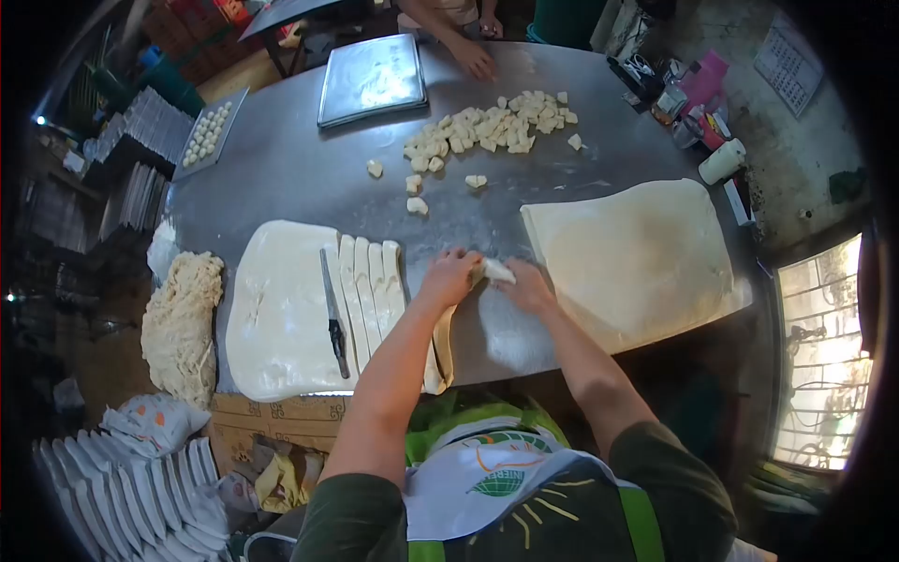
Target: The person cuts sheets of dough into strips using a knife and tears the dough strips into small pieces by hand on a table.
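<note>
Item: my grip, two bare hands. My left hand [451,277] curls with its fingers closed on a short white piece of soft dough [496,272]; my right hand [526,287] pinches its other end, the exact fingertip contact partly hidden.

Action in hand: the piece held between both hands, just over the desk [309,178]. My judgement: any move from this hold calls for light, even pressure, as dough this soft should stretch or tear readily.

Item: one long, narrow cream dough strip [445,351], nearer my body than the grip, partly behind my left forearm. Whether it joins the held piece, I cannot tell.

Item: upright-looking cut dough strips [365,281], left of the grip, side by side against a thick, smooth cream slab [279,309]. On that slab, a long knife with a black handle [338,345].

Item: broad, flat pale slab [637,253], just right of the grip; its left edge limits my right hand.

Item: small, irregular dough chunks [478,129], beyond the grip, some scattered towards it. Past them, another person's hand [478,62].

Room: grey steel shows ahead of and below the grip, between strips and right slab. The desk's near edge runs close to my waist.
</note>
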`<act>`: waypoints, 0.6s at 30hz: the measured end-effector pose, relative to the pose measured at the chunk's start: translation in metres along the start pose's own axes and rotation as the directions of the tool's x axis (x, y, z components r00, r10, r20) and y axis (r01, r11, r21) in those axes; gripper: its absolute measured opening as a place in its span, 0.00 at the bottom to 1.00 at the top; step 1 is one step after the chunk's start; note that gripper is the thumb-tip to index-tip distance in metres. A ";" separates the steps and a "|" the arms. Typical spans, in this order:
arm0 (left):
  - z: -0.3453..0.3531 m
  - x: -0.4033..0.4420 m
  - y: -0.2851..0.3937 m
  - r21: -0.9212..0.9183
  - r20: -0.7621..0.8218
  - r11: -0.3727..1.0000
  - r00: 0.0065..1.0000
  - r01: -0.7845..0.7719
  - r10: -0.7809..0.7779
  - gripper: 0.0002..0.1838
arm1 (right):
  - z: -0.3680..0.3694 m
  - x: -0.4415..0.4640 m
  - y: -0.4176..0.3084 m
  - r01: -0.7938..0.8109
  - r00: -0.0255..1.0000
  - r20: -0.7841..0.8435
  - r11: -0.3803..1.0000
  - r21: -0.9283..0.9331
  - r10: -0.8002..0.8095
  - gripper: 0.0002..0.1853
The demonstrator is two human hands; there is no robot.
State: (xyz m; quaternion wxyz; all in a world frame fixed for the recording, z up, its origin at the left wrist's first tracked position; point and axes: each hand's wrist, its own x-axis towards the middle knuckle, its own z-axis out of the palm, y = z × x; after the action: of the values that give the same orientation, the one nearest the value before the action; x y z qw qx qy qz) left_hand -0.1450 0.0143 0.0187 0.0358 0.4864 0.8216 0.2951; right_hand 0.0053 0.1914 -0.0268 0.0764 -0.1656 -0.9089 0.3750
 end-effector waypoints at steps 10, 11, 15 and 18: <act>-0.069 -0.008 -0.130 0.063 -0.473 0.820 0.740 0.570 -0.478 0.24 | -0.138 -0.172 0.008 -0.048 0.898 -0.419 0.977 0.207 0.132 0.16; -0.070 -0.009 -0.109 0.330 -0.584 0.820 0.784 0.467 -0.211 0.29 | -0.151 -0.177 -0.016 -0.159 0.925 -0.311 0.966 0.206 0.219 0.15; -0.056 -0.035 0.005 0.240 0.637 0.947 0.701 0.213 -0.319 0.45 | -0.165 -0.165 -0.076 -0.162 0.905 -0.343 0.949 0.269 0.251 0.14; 0.002 -0.123 0.029 0.289 0.501 0.955 0.861 -0.068 -0.091 0.40 | -0.179 -0.161 -0.118 0.012 0.741 -0.601 0.888 0.459 0.300 0.12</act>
State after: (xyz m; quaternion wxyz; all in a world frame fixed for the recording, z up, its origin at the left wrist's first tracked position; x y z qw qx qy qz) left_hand -0.0575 -0.0752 0.0038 0.1799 0.5417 0.8206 0.0292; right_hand 0.1741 0.1733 0.1810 0.3952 -0.3368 -0.7000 0.4902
